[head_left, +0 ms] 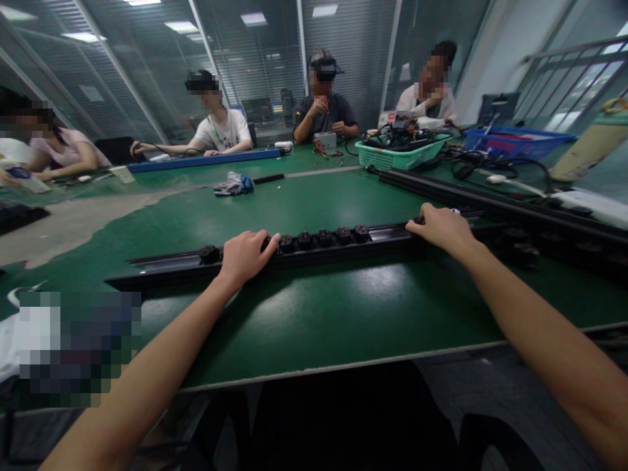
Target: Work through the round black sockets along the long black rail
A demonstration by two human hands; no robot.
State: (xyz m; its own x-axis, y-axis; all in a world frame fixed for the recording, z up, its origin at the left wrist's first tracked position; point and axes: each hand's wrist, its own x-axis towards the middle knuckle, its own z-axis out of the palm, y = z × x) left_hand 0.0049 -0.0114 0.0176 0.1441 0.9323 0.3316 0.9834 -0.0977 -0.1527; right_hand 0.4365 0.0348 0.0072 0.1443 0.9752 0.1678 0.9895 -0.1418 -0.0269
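Note:
A long black rail (pixel 328 256) lies across the green table in front of me, with several round black pieces (pixel 324 237) sitting in its channel. Another such piece (pixel 209 254) sits apart, left of my left hand (pixel 245 255). That hand is closed over the rail, its thumb against the row of pieces and its other fingers partly hidden. Toward the rail's right end, my right hand (pixel 441 226) is closed on the rail, thumb and fingers bent. A small dark part shows at its fingertips, too hidden to name.
More black rails (pixel 471 196) lie slantwise on the right. Behind them stand a green basket (pixel 392 156) of cables and a blue basket (pixel 515 144). A grey-blue glove (pixel 234 184) lies beyond my rail. Several people (pixel 220 127) sit along the far side.

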